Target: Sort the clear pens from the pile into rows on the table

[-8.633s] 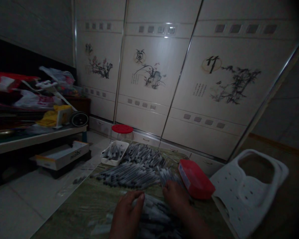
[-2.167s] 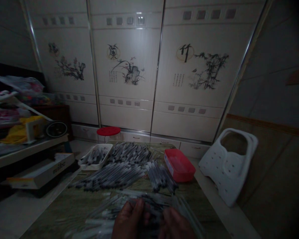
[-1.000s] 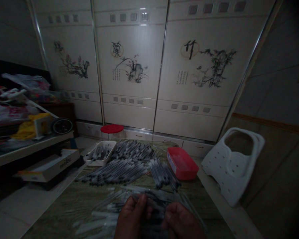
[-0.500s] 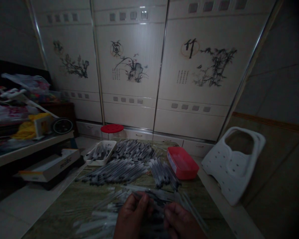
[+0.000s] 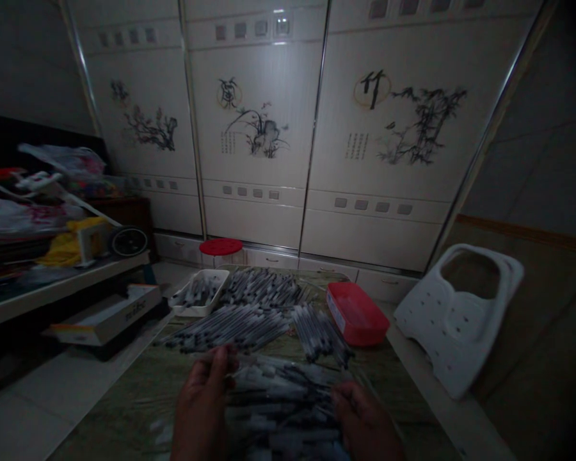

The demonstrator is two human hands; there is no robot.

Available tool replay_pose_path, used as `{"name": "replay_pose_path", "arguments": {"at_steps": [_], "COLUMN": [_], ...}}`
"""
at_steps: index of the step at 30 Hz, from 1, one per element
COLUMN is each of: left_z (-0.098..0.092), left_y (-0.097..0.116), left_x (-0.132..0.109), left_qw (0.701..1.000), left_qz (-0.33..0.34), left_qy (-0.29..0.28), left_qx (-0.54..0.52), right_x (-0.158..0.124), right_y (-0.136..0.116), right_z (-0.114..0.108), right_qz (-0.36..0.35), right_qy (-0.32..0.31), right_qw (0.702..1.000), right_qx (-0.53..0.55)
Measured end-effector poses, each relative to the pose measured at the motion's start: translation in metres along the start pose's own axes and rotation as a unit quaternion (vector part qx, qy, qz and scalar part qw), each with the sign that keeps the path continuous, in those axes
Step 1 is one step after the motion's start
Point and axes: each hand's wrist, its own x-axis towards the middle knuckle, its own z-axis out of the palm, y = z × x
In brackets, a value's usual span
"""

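A loose heap of clear pens with dark cores and ends (image 5: 283, 403) lies on the table between my hands; it is blurred. My left hand (image 5: 204, 394) is at the heap's left side, its thumb and fingers drawn together; anything in them is too dim to make out. At the right side of the heap is my right hand (image 5: 362, 413), fingers curled inward and touching or very near the pen ends. What it may hold is hidden. Beyond my hands lie neater rows of pens (image 5: 235, 326) and a smaller bundle (image 5: 319, 330).
A white tray with pens (image 5: 214, 301) stands at the table's far left, a red box (image 5: 365, 323) at the far right. Another pen pile (image 5: 264, 288) lies at the back. Behind are a red stool (image 5: 221, 246) and cupboard doors; a white plastic panel (image 5: 456, 320) leans right.
My hands have moved apart, the left one going left and up. Loose pens that lay spread out at the left now sit closer together between the hands. The view has shifted slightly.
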Motion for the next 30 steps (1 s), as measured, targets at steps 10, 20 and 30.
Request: {"name": "replay_pose_path", "arguments": {"at_steps": [10, 20, 30], "left_z": [0.001, 0.027, 0.036], "left_y": [0.001, -0.019, -0.020], "left_x": [-0.011, -0.041, -0.047], "left_qw": [0.920, 0.709, 0.725], "left_qz": [0.264, 0.361, 0.311], "left_qy": [-0.121, -0.293, -0.315], "left_qx": [0.264, 0.531, 0.528], "right_x": [-0.007, -0.005, -0.004], "right_y": [-0.005, -0.017, -0.014], "right_z": [0.012, 0.014, 0.006], "right_qz": [-0.057, -0.013, 0.023], "right_qy": [0.019, 0.036, 0.073], "right_qw": [0.990, 0.999, 0.997], "right_qx": [-0.131, -0.019, 0.023]}}
